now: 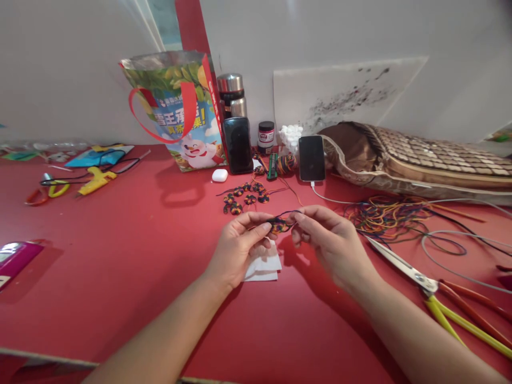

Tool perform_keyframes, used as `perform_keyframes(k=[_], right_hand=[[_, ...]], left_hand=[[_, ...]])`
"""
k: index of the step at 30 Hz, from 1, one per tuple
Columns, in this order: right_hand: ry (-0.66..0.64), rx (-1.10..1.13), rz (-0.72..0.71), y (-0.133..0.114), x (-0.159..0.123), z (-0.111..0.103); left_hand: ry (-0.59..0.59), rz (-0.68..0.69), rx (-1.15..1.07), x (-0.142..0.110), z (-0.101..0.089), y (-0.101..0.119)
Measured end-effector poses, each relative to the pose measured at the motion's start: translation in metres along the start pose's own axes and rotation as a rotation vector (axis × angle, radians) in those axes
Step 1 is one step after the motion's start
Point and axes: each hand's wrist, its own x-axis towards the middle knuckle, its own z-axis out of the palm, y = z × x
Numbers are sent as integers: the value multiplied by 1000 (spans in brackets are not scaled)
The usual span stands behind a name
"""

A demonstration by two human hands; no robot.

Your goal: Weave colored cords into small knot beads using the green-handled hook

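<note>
My left hand (247, 242) pinches a small knotted cord piece (279, 225) in dark, orange and red threads between thumb and fingers. My right hand (326, 237) is closed on a dark cord (291, 213) that runs out of this piece, its thumb pressed to the forefinger. Both hands hang above the red table, over folded white paper (264, 266). Farther back lie several similar round knotted pieces (250, 199). A tangle of coloured cords (390, 216) spreads to the right of my right hand.
Large scissors (420, 280) with red and yellow handles lie at right. Behind stand a printed bag (180, 112), a flask (231, 88) and two phones (237, 145). A yellow glue gun (96, 180) is at left, a woven cushion (440, 149) at back right.
</note>
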Motion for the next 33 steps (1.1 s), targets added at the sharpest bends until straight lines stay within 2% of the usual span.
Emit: perform_keyframes(k=[3, 6, 12, 18, 20, 26, 30, 33], right_hand=[[-39, 149, 243, -1, 1, 2], [-87, 219, 345, -2, -1, 3], [-95, 93, 286, -1, -4, 5], [-149, 145, 325, -3, 0, 3], [-172, 151, 353, -3, 0, 2], [-238, 262, 444, -1, 1, 1], [-227, 324, 445, -1, 0, 2], [-227, 349, 475, 0, 0, 1]], left_hand=[[24, 41, 43, -1, 1, -1], [49, 70, 84, -3, 3, -1], [64, 85, 140, -7, 7, 0], [-69, -181, -90, -3, 1, 2], [-90, -223, -139, -1, -2, 3], [-119, -207, -165, 1, -1, 6], [-123, -122, -103, -2, 2, 8], [-139, -143, -107, -4, 2, 8]])
